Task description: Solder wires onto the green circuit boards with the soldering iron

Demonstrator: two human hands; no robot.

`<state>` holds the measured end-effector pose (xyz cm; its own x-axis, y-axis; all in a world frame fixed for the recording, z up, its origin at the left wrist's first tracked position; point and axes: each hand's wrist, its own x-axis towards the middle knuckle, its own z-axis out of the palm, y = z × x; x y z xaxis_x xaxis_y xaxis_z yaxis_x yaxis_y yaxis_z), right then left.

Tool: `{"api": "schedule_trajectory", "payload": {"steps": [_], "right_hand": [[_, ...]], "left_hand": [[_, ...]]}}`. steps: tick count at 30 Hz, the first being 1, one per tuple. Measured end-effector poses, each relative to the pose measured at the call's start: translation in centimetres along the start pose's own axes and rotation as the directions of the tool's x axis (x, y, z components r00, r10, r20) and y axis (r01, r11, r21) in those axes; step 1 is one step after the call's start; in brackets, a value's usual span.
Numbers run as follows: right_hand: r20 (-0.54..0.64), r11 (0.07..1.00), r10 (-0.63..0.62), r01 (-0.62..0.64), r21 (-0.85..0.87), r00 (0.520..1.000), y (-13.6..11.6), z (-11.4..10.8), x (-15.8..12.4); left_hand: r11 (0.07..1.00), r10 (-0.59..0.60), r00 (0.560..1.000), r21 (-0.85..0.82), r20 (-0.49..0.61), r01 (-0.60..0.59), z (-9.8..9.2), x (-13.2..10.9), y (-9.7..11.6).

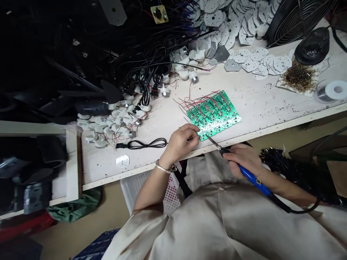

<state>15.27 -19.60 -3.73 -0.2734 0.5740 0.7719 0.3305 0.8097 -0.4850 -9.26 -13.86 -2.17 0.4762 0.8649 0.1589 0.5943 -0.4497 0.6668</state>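
My right hand (244, 160) is wrapped round a soldering iron (251, 176) with a blue handle. Its metal tip points left and meets the lower left edge of a green circuit board panel (230, 121). Many thin red and black wires stand out from the panel, which lies on the bench. At the panel's lower left corner, my left hand (183, 141) is closed in a pinch. A black power cord (146, 144), tied in a loop with a plug at its far end, runs into this hand, and a dark bit shows between the fingers. The cord's other end is hidden.
White parts with wires (116, 122) and black cables (154, 54) crowd the left and back. Behind the panel are piled white plates (252, 59) and a black fan (300, 21). At right lie a solder spool (334, 90) and a dirty pad (298, 77). The bench's front edge (271, 122) runs close by.
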Motion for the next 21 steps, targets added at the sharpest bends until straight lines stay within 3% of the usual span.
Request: {"api": "schedule_trajectory", "payload": {"steps": [7, 21], "right_hand": [[0.035, 0.999, 0.024, -0.025, 0.034, 0.999, -0.1, 1.6, -0.3], [0.064, 0.993, 0.089, -0.084, -0.081, 0.994, -1.6, 1.6, 1.0]], "left_hand": [[1.0, 0.004, 1.0, 0.001, 0.003, -0.004, -0.1, -0.1, 0.1], [1.0, 0.009, 1.0, 0.008, 0.002, -0.009, 0.0, 0.1, 0.0]]}}
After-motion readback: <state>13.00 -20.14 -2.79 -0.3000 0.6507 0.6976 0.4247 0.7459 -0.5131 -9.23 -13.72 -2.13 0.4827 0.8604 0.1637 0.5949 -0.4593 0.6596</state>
